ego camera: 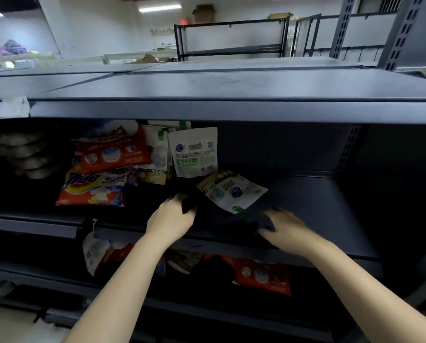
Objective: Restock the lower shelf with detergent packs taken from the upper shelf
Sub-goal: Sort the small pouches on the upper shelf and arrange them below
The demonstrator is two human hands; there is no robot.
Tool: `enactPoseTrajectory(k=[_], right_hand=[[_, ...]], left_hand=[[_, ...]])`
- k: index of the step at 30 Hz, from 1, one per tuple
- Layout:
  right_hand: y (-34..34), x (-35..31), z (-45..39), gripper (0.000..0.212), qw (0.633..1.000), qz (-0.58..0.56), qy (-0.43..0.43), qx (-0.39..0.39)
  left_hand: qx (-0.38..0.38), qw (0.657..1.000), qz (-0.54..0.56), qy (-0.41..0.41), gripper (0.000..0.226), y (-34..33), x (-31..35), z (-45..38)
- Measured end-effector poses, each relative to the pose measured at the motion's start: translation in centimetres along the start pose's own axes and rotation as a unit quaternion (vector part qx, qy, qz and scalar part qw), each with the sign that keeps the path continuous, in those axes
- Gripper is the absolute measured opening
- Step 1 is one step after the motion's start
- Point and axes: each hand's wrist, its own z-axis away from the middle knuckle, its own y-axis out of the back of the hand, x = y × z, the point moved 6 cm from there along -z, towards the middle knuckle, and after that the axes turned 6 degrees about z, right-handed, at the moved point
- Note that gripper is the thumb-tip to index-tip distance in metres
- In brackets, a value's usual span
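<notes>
On the upper shelf (318,194) lie a red pack (113,152), a Tide pack (90,186), upright white pouches (194,152) and a flat white pouch (234,191). A dark pack (226,219), hard to make out, lies near the front edge, partly under the flat pouch. My left hand (172,216) curls its fingers round the pack's left end. Blurred, my right hand (286,226) is at its right end, fingers spread. The lower shelf (306,318) holds a white pack (95,256), a red pack (261,278) and another between them.
The shelf above (231,110) overhangs the opening. Stacked grey items (26,157) sit at the far left of the upper shelf. A perforated upright (348,149) stands at the right. Beyond the top are black racks (231,38) and cartons.
</notes>
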Motion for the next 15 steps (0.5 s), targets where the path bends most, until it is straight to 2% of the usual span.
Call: enactPoseTrajectory(k=[4,9,12,15], right_hand=[[-0.4,0.0,-2.3,0.055,0.997,0.074,-0.014,0.026],[-0.8,-0.1,-5.4,0.058,0.985,0.147,-0.045,0.071],[-0.9,0.0,-7.4,0.063,0.977,0.175,-0.073,0.094],[-1.3,0.2,-9.2,0.069,0.972,0.193,-0.090,0.100]], left_hand=[[0.013,0.996,0.093,-0.005,0.054,-0.2,-0.9,-3.9],[0.023,0.974,0.223,-0.028,0.046,0.4,-2.2,-9.1],[0.061,0.967,0.247,-0.029,0.037,1.3,-2.7,-12.0],[0.063,0.968,0.241,0.019,0.042,2.3,-3.7,-15.5]])
